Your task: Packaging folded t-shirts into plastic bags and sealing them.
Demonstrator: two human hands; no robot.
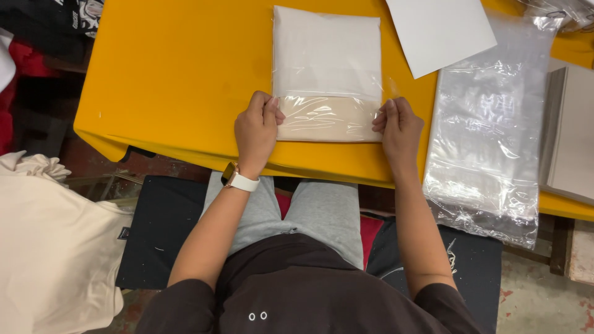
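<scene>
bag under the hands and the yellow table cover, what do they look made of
The bag looks like thin clear plastic film: glossy, wrinkled, with beige cloth showing through it. The table cover looks like a smooth matte sheet, maybe vinyl or paper; it bends over the table edge.

We see a smooth, matt yellow table top (173, 74), plastic-like in its even sheen. On it lies a glossy clear plastic bag (328, 117), wrinkled and shiny at its near end, over folded beige cloth (322, 127) and a flat white sheet (327, 55) that looks like matt paper. To the right, a stack of clear plastic bags (489, 130) gleams with crinkled highlights. A sheet of matt white paper (439, 31) rests above it, and dull grey-brown cardboard (572, 133) sits at the edge. Soft cream cloth (55, 247) piles at the left. Our left wrist bears a watch (238, 179) with a smooth white band and metallic case.
</scene>
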